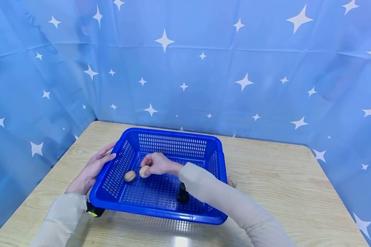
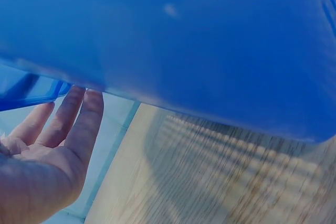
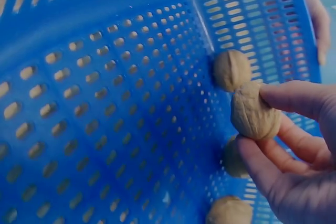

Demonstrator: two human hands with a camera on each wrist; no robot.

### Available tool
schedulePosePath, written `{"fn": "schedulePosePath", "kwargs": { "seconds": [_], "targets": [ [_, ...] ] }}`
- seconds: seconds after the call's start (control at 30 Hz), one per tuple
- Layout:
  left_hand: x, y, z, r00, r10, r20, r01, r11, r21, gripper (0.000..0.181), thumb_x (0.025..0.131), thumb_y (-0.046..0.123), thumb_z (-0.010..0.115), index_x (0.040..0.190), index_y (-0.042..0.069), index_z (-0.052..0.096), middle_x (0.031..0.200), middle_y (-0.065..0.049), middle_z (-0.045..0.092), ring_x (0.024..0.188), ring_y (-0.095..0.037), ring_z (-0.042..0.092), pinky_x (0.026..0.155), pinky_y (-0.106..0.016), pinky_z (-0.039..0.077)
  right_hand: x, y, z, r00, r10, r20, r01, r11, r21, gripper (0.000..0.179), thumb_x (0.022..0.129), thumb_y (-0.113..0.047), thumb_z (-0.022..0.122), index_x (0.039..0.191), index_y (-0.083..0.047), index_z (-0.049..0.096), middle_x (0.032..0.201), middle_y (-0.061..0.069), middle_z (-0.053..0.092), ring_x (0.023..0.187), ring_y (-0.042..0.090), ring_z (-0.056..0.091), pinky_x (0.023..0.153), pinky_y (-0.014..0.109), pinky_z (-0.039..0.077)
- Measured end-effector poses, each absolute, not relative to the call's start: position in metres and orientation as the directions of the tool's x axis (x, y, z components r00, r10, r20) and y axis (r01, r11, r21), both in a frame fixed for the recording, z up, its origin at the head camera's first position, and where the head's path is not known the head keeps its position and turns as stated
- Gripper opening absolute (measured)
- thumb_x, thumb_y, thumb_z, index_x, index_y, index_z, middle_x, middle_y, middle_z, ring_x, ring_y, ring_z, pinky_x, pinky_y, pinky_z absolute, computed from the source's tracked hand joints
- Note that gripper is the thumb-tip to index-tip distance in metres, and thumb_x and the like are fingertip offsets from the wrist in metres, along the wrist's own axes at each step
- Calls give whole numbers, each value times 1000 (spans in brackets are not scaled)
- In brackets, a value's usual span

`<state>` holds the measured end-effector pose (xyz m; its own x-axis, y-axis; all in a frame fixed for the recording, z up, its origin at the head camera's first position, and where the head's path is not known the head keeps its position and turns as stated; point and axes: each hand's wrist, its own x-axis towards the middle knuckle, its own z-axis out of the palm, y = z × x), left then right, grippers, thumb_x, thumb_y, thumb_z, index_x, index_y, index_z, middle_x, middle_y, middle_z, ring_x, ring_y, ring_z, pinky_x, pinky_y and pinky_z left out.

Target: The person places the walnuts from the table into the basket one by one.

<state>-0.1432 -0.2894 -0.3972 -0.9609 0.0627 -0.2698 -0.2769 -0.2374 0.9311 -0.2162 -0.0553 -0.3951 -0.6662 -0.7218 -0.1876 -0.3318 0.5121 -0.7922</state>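
Observation:
Inside a blue plastic basket [image 1: 185,218], my right hand [image 1: 157,164] pinches a walnut [image 3: 254,115] between thumb and fingertips. Another walnut [image 1: 130,176] lies by the basket's left wall. The right wrist view shows more walnuts along that wall, one walnut [image 3: 229,211] at the bottom and one partly hidden behind my fingers. My left hand [image 1: 91,171] holds the basket's left rim, with the thumb over the top and fingers outside. In the left wrist view those fingers [image 2: 86,121] reach up to the basket's edge.
The basket sits tilted over a light wooden table [image 1: 284,192], its slotted shadow on the wood. A brownish thing [image 1: 232,180] shows partly behind the basket's right side. Blue curtains [image 1: 204,85] with white stars close off the back and sides.

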Motion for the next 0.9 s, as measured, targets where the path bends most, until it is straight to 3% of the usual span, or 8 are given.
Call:
{"fn": "schedulePosePath", "kwargs": {
  "seconds": [0.17, 0.3, 0.63, 0.9],
  "targets": [
    [-144, -290, -397, -960, 69, -272, -281, -246, 928, 63, 97, 23, 53, 150, 22, 19, 106, 8, 63, 94, -15, 64, 77, -36, 54, -214, -58, -401, -661, -717, -220, -333, 543, -771, 23, 74, -9, 79, 93, -10, 66, 82, -5, 62, 74, 6, 53, 75, 22, 39],
    [-142, -289, -396, -957, 76, -280, -290, -258, 922, 64, 97, 23, 53, 150, 23, 18, 107, 7, 63, 95, -16, 64, 79, -37, 54, -213, -61, -404, -645, -732, -219, -327, 523, -787, 22, 75, -4, 77, 93, -6, 66, 84, -2, 62, 74, 7, 52, 71, 21, 43],
    [-142, -288, -394, -958, 67, -278, -286, -256, 923, 62, 97, 22, 54, 149, 23, 20, 106, 7, 63, 94, -16, 64, 78, -37, 54, -213, -66, -412, -643, -754, -132, -482, 533, -695, 23, 72, -7, 80, 90, -7, 66, 84, -2, 64, 74, 4, 52, 71, 15, 42],
    [-143, -288, -395, -960, 67, -273, -281, -262, 923, 63, 97, 22, 54, 150, 22, 19, 107, 8, 63, 94, -15, 64, 78, -36, 54, -215, -65, -407, -664, -732, -153, -432, 543, -720, 21, 72, -2, 78, 90, -5, 67, 85, 1, 65, 76, 6, 56, 70, 15, 45]
  ]
}}
